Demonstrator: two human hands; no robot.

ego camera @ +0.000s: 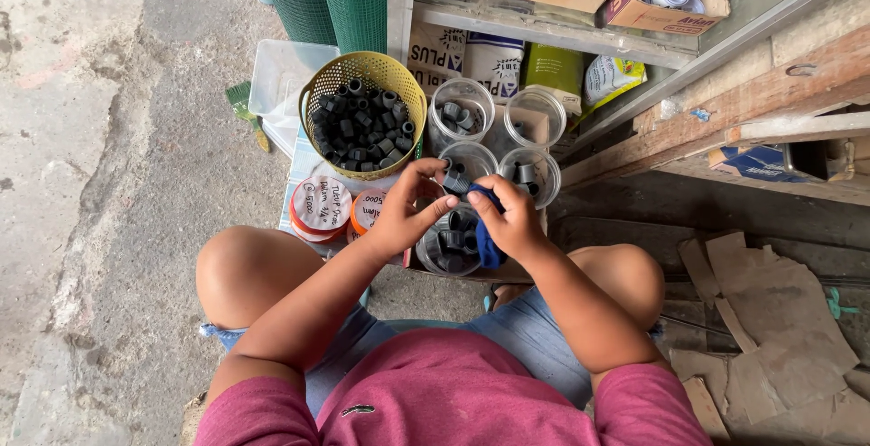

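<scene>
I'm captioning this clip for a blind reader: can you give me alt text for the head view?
Seen from above, a seated person's left hand holds a small dark pipe fitting while the right hand presses a blue cloth to it. Ahead stand a yellow basket of similar fittings and several clear plastic jars.

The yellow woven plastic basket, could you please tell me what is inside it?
The yellow woven plastic basket holds a heap of small dark grey cylindrical fittings. Its bottom and any lower pieces are covered by the heap.
</scene>
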